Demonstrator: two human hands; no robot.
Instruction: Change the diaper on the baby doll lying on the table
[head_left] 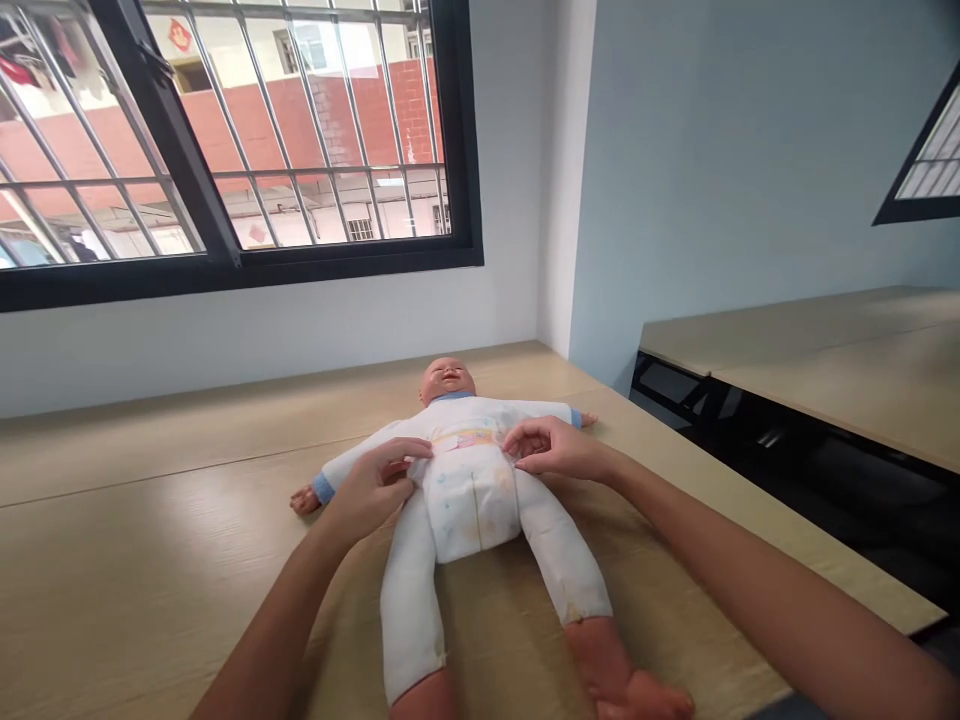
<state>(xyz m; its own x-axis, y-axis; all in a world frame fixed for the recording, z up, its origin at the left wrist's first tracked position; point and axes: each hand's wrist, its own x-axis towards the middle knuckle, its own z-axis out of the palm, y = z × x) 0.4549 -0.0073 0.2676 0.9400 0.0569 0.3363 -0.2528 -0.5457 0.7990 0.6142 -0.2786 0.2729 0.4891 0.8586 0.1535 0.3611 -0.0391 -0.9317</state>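
Observation:
A baby doll (pixel 448 382) lies on its back on the wooden table, arms spread and legs toward me. It wears a white top (pixel 480 412) with blue collar and cuffs. Around its hips is a white diaper (pixel 472 510) with faint prints and a coloured waistband strip. At the diaper's left waist edge, my left hand (pixel 377 483) is closed, thumb and fingers pinching the side. My right hand (pixel 553 448) has curled fingers closed on the opposite waist edge. The fingertips partly cover what they grip on both sides.
The light wooden table (pixel 135 580) runs up to the white wall below a barred window (pixel 322 130). To the right, past a dark gap, stands another wooden table (pixel 825 350). A wall corner (pixel 570 200) juts out behind the doll.

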